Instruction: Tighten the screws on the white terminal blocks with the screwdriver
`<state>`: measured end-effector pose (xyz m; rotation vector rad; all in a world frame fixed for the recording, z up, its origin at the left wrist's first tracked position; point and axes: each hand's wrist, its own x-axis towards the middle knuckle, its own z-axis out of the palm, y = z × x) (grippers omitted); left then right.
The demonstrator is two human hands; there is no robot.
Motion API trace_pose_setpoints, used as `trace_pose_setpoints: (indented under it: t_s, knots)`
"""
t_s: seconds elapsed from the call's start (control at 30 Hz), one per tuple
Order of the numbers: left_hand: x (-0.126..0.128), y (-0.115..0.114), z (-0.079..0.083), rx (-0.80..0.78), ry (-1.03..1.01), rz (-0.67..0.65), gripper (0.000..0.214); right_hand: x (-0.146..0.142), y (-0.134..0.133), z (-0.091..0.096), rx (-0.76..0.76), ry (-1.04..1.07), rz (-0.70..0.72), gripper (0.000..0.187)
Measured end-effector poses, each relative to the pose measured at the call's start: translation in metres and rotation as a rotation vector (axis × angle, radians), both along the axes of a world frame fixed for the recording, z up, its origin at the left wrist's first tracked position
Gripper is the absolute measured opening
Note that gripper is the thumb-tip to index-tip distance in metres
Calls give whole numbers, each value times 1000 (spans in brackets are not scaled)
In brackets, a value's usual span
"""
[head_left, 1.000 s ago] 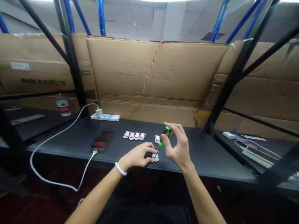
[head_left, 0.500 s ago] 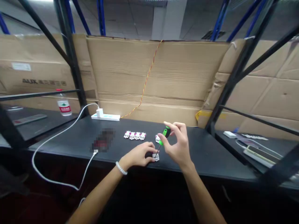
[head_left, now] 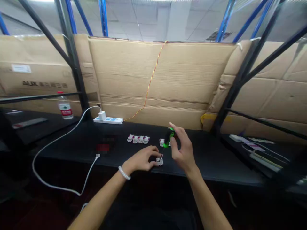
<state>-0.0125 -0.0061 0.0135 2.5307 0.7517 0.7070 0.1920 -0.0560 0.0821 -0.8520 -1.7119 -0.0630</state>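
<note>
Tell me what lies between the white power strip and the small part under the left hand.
In the head view, a row of four small white parts lies there on the black table.

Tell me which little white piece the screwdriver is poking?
The white piece nearest the table's front edge, steadied by the left hand. The right hand sets the green screwdriver on it. The row of four and the lone piece lie farther back, untouched.

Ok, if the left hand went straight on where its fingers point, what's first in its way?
The small white part under the screwdriver tip, at the fingertips of the left hand; they seem to touch it already, though depth is unclear.
</note>
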Motion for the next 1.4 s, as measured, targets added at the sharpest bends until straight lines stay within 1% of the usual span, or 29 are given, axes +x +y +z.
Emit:
trace_pose_setpoints:
  t_s: [0.07,0.13,0.2,0.23,0.37,0.4,0.5,0.57,0.6,0.7,0.77,0.8,0.87,0.93,0.97,1.1,1.17,1.27,1.4]
  knots:
    - [0,0,0,-2,1,-5,26,0,0,0,1,-3,5,44]
    - [0,0,0,3,1,-1,24,-2,0,0,33,17,-53,38]
    - [0,0,0,8,1,2,24,-2,0,0,70,39,-104,36]
    - [0,0,-1,8,-2,5,25,-2,0,0,69,37,-103,36]
    - [0,1,-2,1,-3,-7,28,0,-1,1,-22,-11,0,47]
    - [-1,1,-2,2,-4,-7,28,1,-1,2,-29,-14,7,46]
    - [0,0,0,2,-2,-1,27,0,-1,2,33,12,-63,37]
    - [0,0,0,2,-2,5,27,0,0,2,67,33,-120,35]
    - [0,0,1,1,-2,4,27,0,0,2,67,33,-126,35]
    - [0,0,1,-6,0,3,28,3,-1,3,11,2,-40,47]
    - [0,0,0,-10,1,0,29,4,-1,3,0,-13,5,48]
    - [0,0,0,-10,2,2,29,4,-1,3,14,-8,-6,44]
    - [0,0,0,-5,2,10,29,3,-1,2,50,15,-81,37]
    - [0,0,0,-1,5,8,29,2,1,1,79,35,-142,37]
    - [0,0,0,1,4,9,28,2,2,0,82,38,-145,37]
    - [1,0,1,-4,-1,0,28,2,1,1,57,13,-20,48]
    - [0,0,2,-3,-1,-4,27,2,0,3,56,2,16,48]
    - [0,0,2,6,3,-1,24,-1,0,2,91,9,-3,44]
    - [0,0,1,4,-2,-3,23,-4,6,-4,121,72,-38,39]
